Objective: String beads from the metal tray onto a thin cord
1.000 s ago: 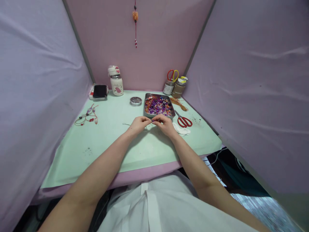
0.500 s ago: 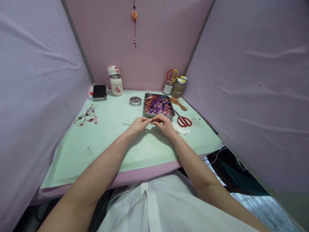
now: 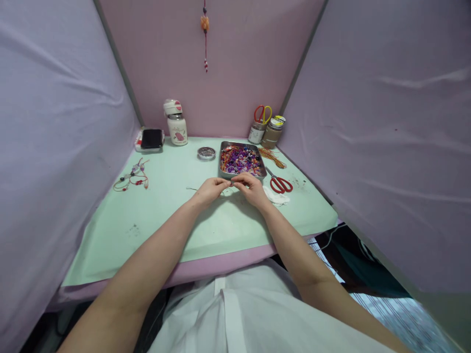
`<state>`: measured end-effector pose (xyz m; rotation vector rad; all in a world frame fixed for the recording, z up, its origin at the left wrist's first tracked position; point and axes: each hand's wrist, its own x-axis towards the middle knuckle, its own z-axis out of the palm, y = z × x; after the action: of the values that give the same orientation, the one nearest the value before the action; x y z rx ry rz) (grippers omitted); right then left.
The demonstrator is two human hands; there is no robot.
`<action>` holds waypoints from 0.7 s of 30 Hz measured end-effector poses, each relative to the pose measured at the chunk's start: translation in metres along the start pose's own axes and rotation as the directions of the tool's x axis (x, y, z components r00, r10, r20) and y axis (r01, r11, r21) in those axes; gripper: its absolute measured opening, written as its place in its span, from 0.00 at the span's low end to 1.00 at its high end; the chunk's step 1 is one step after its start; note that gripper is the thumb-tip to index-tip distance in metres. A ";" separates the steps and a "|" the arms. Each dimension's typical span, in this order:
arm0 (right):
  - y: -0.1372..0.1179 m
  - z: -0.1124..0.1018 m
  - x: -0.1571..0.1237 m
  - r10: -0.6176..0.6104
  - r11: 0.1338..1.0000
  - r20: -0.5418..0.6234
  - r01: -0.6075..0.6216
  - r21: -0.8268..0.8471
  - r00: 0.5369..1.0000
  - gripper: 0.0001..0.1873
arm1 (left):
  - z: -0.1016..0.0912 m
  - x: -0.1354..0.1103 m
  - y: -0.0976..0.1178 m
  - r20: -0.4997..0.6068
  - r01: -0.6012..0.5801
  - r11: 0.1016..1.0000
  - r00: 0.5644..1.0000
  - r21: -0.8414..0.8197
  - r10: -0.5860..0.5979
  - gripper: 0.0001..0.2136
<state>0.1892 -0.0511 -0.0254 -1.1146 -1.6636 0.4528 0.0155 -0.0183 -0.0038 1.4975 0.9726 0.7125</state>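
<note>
Near the front edge of the bead tray (image 3: 221,169), my left hand (image 3: 212,191) and my right hand (image 3: 250,187) meet fingertip to fingertip. Both are closed in a pinch on a thin cord, with a tiny dark reddish spot between the fingertips, perhaps a bead; it is too small to make out. A thin dark cord end (image 3: 191,189) sticks out to the left of my left hand, and fine strands show under the fingers. Many purple, orange and clear beads (image 3: 241,159) fill the metal tray. Red-handled scissors (image 3: 281,185) lie right of my right hand, beside a white cloth (image 3: 275,197).
Finished-looking beaded cords (image 3: 134,179) lie on the left. Behind stand a dark pad (image 3: 152,139), a white bottle (image 3: 178,130), a round tin (image 3: 206,153), a jar with scissors (image 3: 256,133) and a brown jar (image 3: 272,133). Orange-brown cords (image 3: 273,158) lie right of the tray. Fabric walls enclose the table.
My fingertips have shifted very slightly, and the dark purple spot between them shows less. Both hands stay in the same place, and nothing else has moved.
</note>
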 end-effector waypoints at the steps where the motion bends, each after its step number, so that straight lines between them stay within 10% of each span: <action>1: -0.001 0.000 0.000 -0.010 1.000 -0.002 0.010 -0.010 1.000 0.07 | 0.000 0.000 0.000 0.003 0.006 1.000 1.000 0.001 -0.006 0.16; 21: 0.008 0.002 0.001 0.036 0.973 -0.185 -0.077 -0.217 0.982 0.04 | -0.004 -0.001 0.004 0.115 0.162 0.938 0.985 -0.305 -0.132 0.12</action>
<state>0.1908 -0.0460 -0.0312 -1.3311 -1.5523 0.1958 0.0128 -0.0169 0.0010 1.1562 0.8460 0.6495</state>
